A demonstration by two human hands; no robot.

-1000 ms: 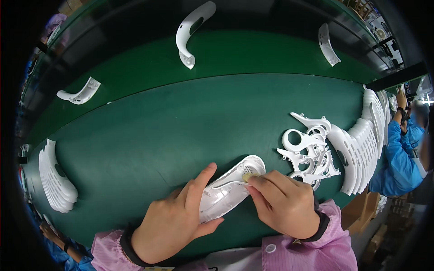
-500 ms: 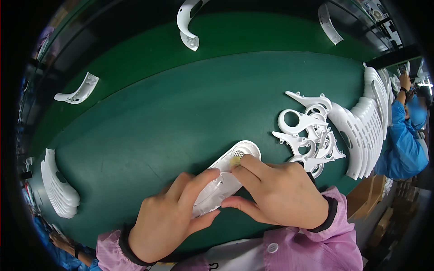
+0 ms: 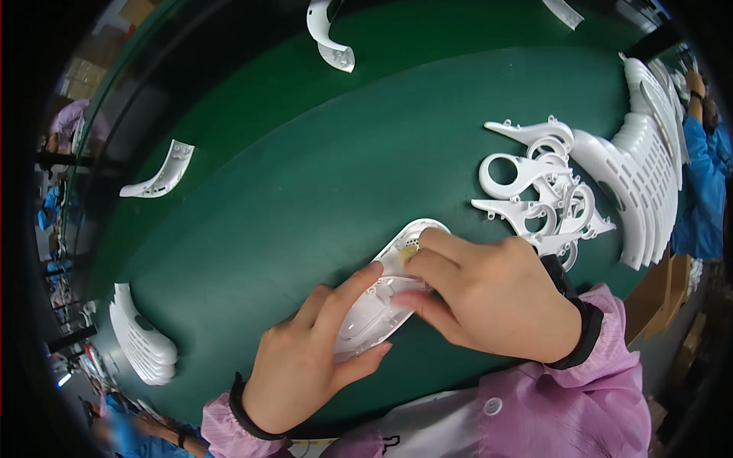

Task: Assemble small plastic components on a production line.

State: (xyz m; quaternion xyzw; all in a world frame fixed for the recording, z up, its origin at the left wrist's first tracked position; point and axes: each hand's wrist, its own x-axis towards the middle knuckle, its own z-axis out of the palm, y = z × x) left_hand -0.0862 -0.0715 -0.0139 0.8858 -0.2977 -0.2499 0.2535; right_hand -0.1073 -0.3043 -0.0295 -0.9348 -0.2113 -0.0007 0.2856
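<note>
A long white plastic housing (image 3: 372, 313), hollow side up with a round grille at its far end, lies tilted over the table before me. My left hand (image 3: 309, 355) grips its near end, thumb along the near right edge and fingers over the left side. My right hand (image 3: 496, 298) is bent over the far end. Its curled fingertips press a small yellowish piece (image 3: 408, 253) beside the grille. The right thumb, smeared by motion, lies over the middle of the housing. The fingers partly hide the piece, so I cannot make out its kind.
Right of my hands lies a heap of white ring-shaped parts (image 3: 527, 172), beside a row of nested slotted white shells (image 3: 641, 183). A smaller nested stack (image 3: 141, 340) stands at left. Single curved shells (image 3: 164, 174) lie on the far green strip. A co-worker's blue sleeve (image 3: 699, 191) shows at right.
The whole view has shifted and tilted. My right thumb has moved up from the housing's near right edge to over its middle. The left hand keeps its grip.
</note>
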